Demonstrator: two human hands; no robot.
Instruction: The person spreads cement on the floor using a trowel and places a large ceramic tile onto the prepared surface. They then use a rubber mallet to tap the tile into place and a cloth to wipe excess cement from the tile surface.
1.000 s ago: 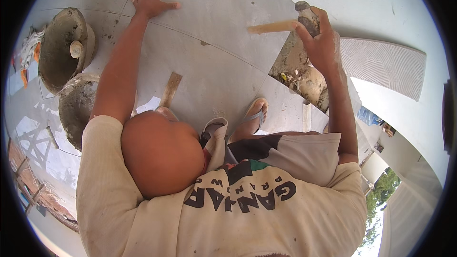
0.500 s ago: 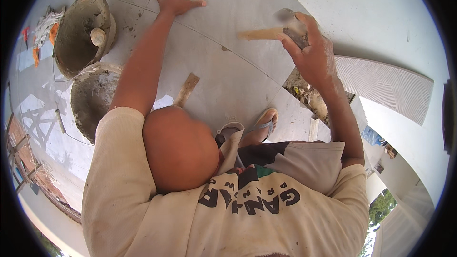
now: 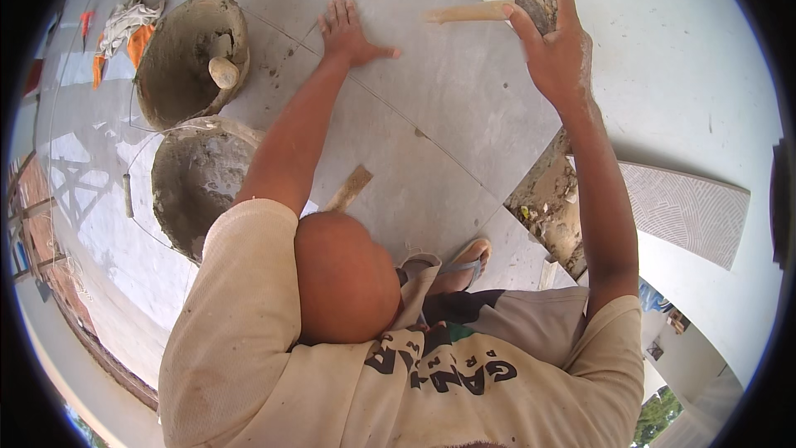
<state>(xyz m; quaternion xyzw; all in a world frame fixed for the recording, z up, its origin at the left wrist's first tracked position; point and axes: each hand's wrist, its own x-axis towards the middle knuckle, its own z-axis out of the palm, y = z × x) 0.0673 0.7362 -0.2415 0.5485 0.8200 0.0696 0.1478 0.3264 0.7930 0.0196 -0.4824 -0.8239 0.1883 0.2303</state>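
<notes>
My left hand (image 3: 348, 41) lies flat with fingers spread on the grey floor tiles (image 3: 423, 75), close to a joint line. My right hand (image 3: 560, 54) grips a hammer by its dark, mortar-crusted head (image 3: 541, 5), near the white wall. The hammer's pale wooden handle (image 3: 471, 12) sticks out to the left over the tile, slightly blurred; whether its end touches the tile I cannot tell. Left of my left arm stand two mortar-caked buckets. The farther bucket (image 3: 157, 87) holds a rounded, light-coloured end of something (image 3: 223, 73); my upper arm partly covers the nearer bucket (image 3: 186, 199).
An untiled gap with mortar rubble (image 3: 551, 207) lies below my right forearm. A ridged tile piece (image 3: 684, 211) leans by the wall (image 3: 663, 58). A flat wooden strip (image 3: 352, 187) is near my knee. White and orange cloths (image 3: 133, 25) lie beyond the buckets.
The view has shifted, so the floor and buckets appear farther right and lower. My right hand has moved the hammer farther away along the wall. My left hand stays flat on the tiles.
</notes>
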